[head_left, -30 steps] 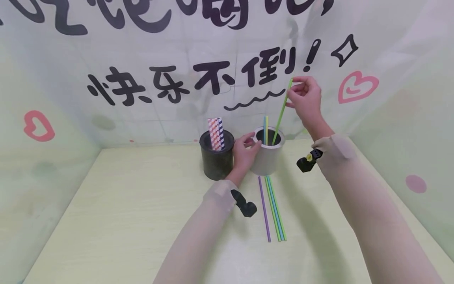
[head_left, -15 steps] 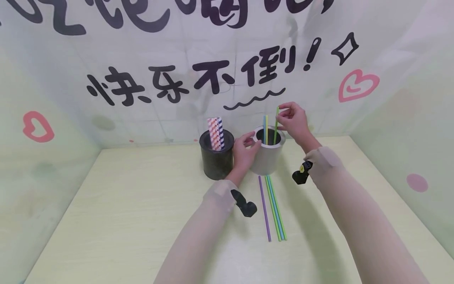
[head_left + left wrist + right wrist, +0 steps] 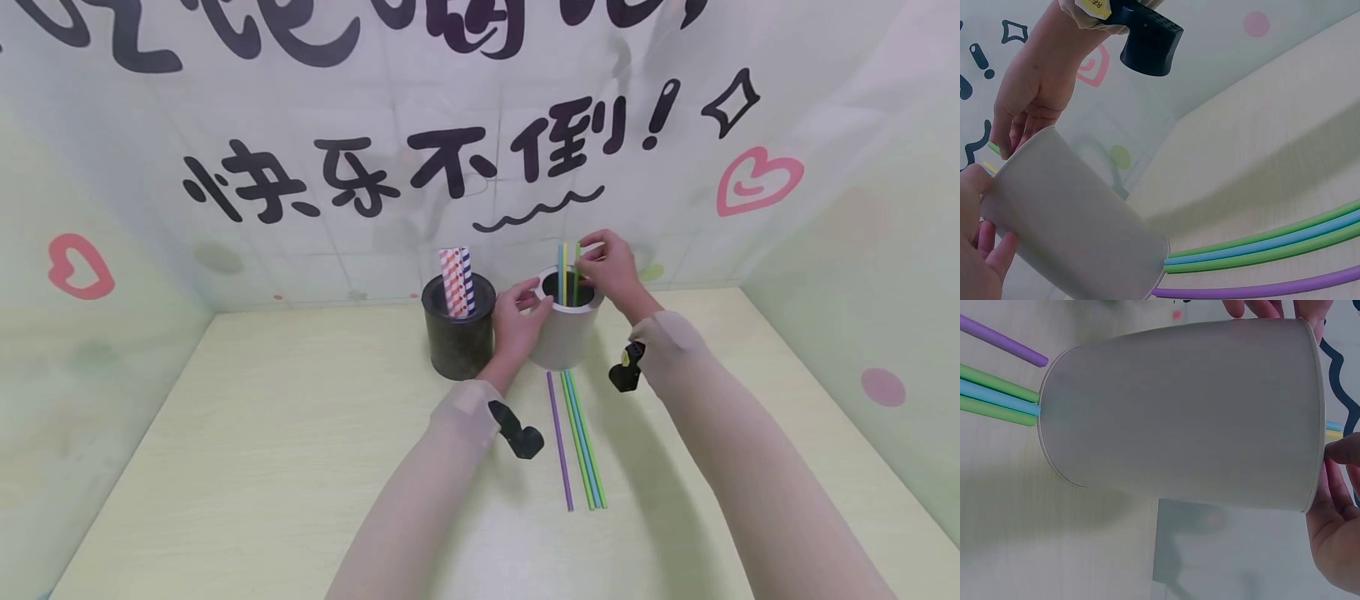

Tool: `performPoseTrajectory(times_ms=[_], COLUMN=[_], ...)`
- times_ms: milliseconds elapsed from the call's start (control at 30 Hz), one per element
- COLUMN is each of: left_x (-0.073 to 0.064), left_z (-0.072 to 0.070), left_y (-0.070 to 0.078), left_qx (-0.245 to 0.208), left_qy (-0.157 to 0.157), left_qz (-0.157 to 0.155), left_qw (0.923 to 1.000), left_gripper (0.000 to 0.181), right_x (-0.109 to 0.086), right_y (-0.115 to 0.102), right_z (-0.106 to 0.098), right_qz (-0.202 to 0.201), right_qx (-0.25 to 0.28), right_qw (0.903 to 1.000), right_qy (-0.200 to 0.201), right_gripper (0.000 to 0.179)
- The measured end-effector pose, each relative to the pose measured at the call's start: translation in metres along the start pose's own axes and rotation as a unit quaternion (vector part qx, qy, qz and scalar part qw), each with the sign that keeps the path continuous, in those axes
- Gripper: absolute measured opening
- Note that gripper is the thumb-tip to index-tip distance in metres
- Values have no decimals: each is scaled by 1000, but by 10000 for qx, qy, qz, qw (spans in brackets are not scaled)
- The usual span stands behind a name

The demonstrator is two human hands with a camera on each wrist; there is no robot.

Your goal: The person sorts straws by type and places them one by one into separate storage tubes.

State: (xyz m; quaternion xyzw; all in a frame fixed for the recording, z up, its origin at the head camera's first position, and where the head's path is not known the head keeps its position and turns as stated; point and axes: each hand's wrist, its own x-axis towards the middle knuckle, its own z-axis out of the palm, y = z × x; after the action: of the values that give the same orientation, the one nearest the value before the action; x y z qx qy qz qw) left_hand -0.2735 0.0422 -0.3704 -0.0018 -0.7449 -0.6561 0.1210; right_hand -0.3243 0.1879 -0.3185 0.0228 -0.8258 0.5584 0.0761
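A light grey cup (image 3: 558, 343) stands upright toward the back of the table. My left hand (image 3: 516, 327) holds its rim from the left, thumb at the edge and fingers against the wall in the left wrist view. Over the right side of the opening, my right hand (image 3: 613, 271) pinches the upper end of a green straw (image 3: 577, 283), whose lower part is down inside the cup. Beside it a blue straw (image 3: 559, 271) and a yellow straw (image 3: 565, 275) stand in the same cup. The straws' lower ends are hidden by the wall.
Left of the grey cup is a black cup (image 3: 459, 348) with several patterned paper straws (image 3: 454, 283). In front, a purple straw (image 3: 559, 442) and a group of green and blue straws (image 3: 585, 442) lie on the table (image 3: 300, 467). A printed backdrop (image 3: 300, 108) rises behind.
My right hand has come down and left, lowering the green straw deeper into the grey cup and bringing it closer to upright. My left hand stays at the rim.
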Motion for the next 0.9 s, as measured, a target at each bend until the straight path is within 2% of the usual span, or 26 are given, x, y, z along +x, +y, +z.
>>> performPoseTrajectory(times_ms=[467, 633, 900], left_x=[0, 1, -1], left_z=[-1, -2, -3], left_y=[1, 1, 2], left_qx=[10, -14, -18], left_qy=[-64, -73, -66], left_qz=[-100, -100, -46], left_qw=[9999, 9999, 10000], left_gripper=[38, 37, 36], right_x=[6, 7, 6], right_y=[-9, -10, -9], right_z=[8, 9, 5], right_qz=[414, 479, 837], right_qx=[-525, -488, -276], right_qw=[9973, 9972, 9955], right_qy=[-305, -307, -345], right_gripper=[32, 34, 42])
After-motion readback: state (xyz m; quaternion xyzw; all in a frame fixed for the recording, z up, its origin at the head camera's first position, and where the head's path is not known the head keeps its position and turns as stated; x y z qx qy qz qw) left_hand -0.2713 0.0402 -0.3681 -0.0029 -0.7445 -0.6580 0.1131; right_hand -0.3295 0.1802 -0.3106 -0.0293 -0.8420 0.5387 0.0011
